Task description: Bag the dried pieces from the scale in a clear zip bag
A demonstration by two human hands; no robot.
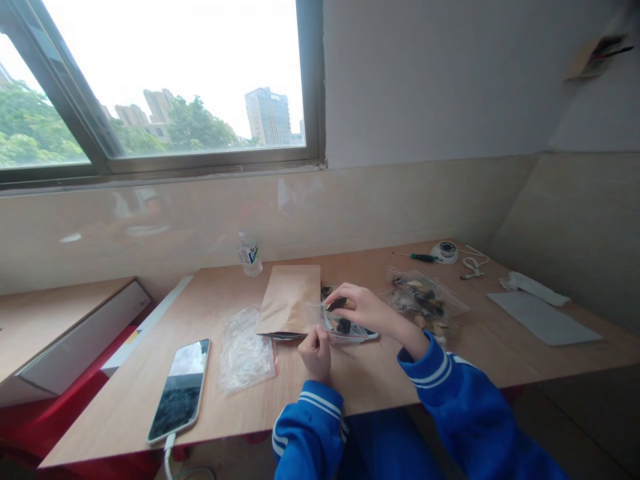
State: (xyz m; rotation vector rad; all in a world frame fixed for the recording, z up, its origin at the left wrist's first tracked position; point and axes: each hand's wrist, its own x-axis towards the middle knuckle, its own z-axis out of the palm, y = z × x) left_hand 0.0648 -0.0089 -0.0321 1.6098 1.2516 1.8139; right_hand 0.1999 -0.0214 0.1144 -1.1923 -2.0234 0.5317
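Note:
My left hand (315, 351) pinches the near edge of a clear plastic zip bag (345, 327) lying on the wooden table (150, 393). My right hand (363, 309) reaches into the bag's opening and its fingers close on a small dark piece (337, 304). More small dark and tan pieces show through the bag. A brown paper envelope (289, 298) lies just left of the bag, partly over it. Both sleeves are blue with white stripes.
An empty clear bag (245, 350) and a smartphone (181, 389) on a cable lie to the left. A second filled clear bag (425, 300), a screwdriver (417, 257), a small round device (445, 251), a grey sheet (543, 317) and a water bottle (249, 253) are around.

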